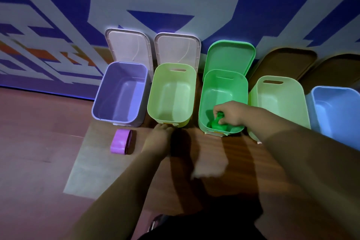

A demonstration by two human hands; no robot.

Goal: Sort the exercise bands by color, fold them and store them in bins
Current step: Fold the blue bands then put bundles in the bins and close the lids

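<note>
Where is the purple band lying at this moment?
In the head view, the purple band lies on the floor, left of centre, just in front of the purple bin and left of the left hand.

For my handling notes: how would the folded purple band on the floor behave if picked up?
The purple band lies in soft, rounded folds, so it is probably floppy and may unfold if lifted by one layer. It looks thin, so likely light. Lying flat, it should not roll.
</note>
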